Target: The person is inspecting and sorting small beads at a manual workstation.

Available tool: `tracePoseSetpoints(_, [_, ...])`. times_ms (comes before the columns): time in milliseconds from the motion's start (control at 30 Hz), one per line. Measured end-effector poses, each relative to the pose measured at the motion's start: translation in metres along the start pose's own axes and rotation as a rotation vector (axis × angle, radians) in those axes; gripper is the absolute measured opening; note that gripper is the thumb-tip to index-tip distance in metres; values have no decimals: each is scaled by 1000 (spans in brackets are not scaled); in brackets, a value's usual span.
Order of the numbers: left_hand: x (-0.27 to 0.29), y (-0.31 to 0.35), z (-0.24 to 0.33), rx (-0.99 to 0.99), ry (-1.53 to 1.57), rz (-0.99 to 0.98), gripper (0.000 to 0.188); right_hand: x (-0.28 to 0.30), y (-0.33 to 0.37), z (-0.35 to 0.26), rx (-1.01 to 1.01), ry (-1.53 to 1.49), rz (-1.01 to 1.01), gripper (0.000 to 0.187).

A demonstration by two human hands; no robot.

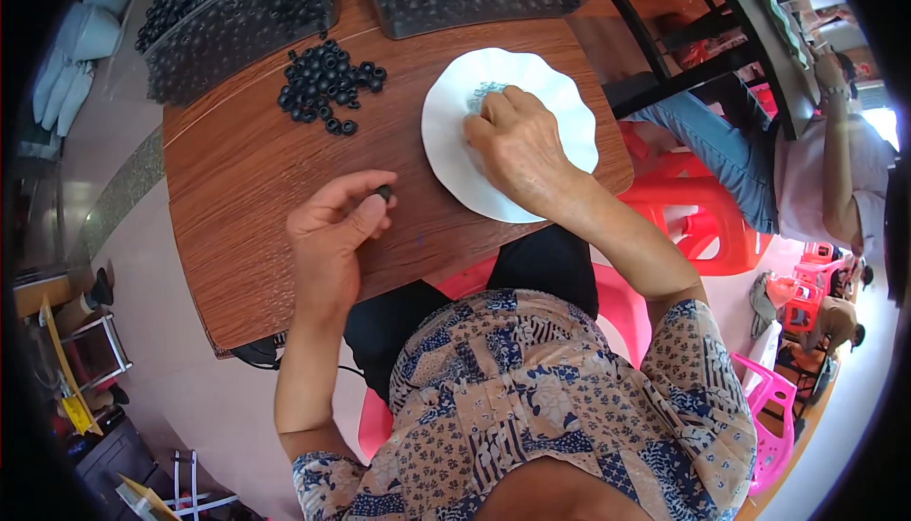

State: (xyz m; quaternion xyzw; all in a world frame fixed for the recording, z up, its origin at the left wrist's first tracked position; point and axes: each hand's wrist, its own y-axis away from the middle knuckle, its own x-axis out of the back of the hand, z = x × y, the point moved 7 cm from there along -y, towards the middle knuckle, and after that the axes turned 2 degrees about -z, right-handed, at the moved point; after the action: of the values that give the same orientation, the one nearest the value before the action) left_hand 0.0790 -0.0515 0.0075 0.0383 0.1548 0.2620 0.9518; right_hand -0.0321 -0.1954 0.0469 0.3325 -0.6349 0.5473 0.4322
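Note:
Between the thumb and index finger of my left hand (330, 225) is a small black round part (384, 192), held just above the wooden table. My right hand (524, 149) reaches over a white plate (567, 108) with a wavy rim. Its fingers are pinched together and point down at a small heap of tiny silvery pieces (487, 90) on the plate. Whatever those fingertips grip is hidden under the hand. Beyond my left hand, a loose pile of black round parts (327, 80), some showing a hole, lies on the tabletop.
Two clear plastic bins, the left bin (242, 42) and the right bin (474, 7), hold many black parts along the table's far edge. A red stool (697, 208) stands to the right, near another person in jeans (716, 146) at a dark table.

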Motion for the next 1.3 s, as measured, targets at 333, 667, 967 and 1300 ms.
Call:
tracePoseSetpoints(333, [-28, 3, -23, 104, 655, -111, 25, 2, 1, -7, 34, 21, -20, 17])
tracePoseSetpoints(667, [-35, 4, -29, 118, 672, -68, 23, 35, 5, -13, -156, -478, 46, 15])
tracePoseSetpoints(967, [-41, 6, -37, 114, 734, -107, 27, 30, 15, -15, -363, -894, -25, 16])
tracePoseSetpoints(1300, [-41, 10, -33, -16, 598, -2, 20, 32, 11, -33, -345, -1072, -20, 12])
